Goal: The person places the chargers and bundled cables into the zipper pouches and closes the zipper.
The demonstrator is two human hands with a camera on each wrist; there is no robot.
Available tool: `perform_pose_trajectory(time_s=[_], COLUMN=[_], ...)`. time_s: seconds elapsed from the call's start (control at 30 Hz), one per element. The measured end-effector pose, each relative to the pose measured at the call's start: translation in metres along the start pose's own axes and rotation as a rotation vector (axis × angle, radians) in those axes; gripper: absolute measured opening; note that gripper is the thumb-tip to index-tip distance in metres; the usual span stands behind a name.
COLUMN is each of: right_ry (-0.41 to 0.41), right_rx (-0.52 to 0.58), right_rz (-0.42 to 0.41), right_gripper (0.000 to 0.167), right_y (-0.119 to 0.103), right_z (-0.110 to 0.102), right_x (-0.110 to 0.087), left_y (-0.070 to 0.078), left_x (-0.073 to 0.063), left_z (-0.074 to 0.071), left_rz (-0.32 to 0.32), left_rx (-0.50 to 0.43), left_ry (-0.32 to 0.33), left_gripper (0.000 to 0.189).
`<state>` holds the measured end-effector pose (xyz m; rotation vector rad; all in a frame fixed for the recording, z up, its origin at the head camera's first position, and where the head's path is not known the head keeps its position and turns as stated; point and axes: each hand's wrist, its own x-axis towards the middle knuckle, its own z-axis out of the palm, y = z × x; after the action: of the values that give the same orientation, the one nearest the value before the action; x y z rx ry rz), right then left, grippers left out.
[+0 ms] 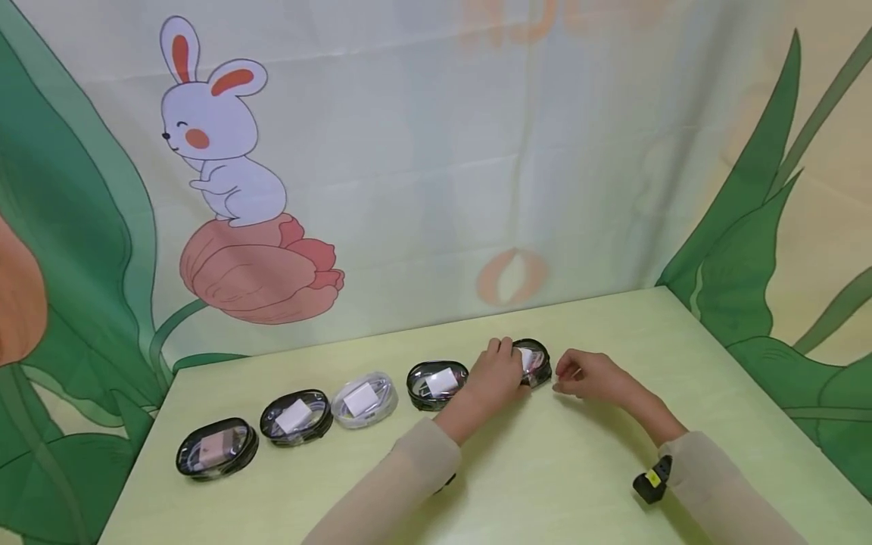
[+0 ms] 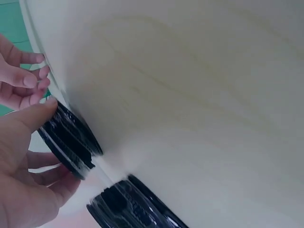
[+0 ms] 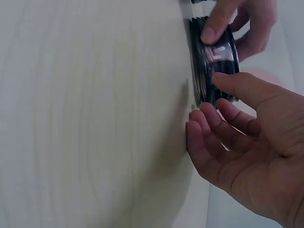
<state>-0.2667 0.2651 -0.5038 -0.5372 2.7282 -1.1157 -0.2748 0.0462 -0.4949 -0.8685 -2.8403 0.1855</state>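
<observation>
My left hand (image 1: 495,378) grips the rightmost oval clear case (image 1: 538,363), which has black trim and a white block inside. In the left wrist view the thumb and fingers of the left hand (image 2: 23,175) span the edges of this black-trimmed case (image 2: 69,137). Just to its right is my right hand (image 1: 593,376), fingers loosely bent. The right wrist view has the right hand (image 3: 256,142) close by the case (image 3: 221,54), thumb tip near its side; contact is unclear. Nothing shows gripped in it.
Leftward along the pale green table (image 1: 545,484) runs a row of similar cases: a black-trimmed one (image 1: 425,397), a clear white one (image 1: 381,412), another black-trimmed one (image 1: 272,428), and one with a pinkish block (image 1: 216,448). A printed cloth (image 1: 409,189) hangs behind.
</observation>
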Motion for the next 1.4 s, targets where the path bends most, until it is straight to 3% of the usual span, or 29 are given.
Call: perform_pose_trajectory(time_s=[0.17,0.3,0.47,0.7,0.97,1.17,1.3,1.4], right_ry=[0.033,0.061,0.097,0.116,0.074,0.055,0.048,0.089], right_rx=[-0.005,-0.050,-0.119,-0.200,-0.091,-0.033,-0.067,-0.125], right_rz=[0.013,0.048,0.074,0.018,-0.029,-0.050,-0.093,-0.121], right_gripper=[0.016,0.016,0.013,0.004,0.005,0.004,0.005,0.005], right_y=[-0.004,-0.007,-0.013,-0.017,0.001,0.012,0.012,0.010], right_z=[0.008,0.013,0.017,0.015,0.009,0.004,0.003,0.000], right_x=[0.007,0.012,0.015,0.014,0.018,0.021,0.021,0.022], left_y=[0.004,0.004,0.006,0.008,-0.002,-0.008,-0.011,-0.012], left_x=[0.000,0.000,0.001,0.003,0.002,-0.001,-0.003,-0.004], left_z=[0.000,-0.002,-0.003,-0.005,-0.001,0.004,0.006,0.005], left_rz=[-0.025,-0.011,0.015,0.037,0.103,0.163,0.179,0.194], left_rx=[0.012,0.010,-0.012,-0.031,-0.172,-0.148,-0.155,-0.169], left_ry=[-0.019,-0.037,-0.011,-0.043,-0.098,-0.113,-0.130,-0.126], left_gripper=[0.061,0.060,0.052,0.048,0.048,0.050,0.050,0.050])
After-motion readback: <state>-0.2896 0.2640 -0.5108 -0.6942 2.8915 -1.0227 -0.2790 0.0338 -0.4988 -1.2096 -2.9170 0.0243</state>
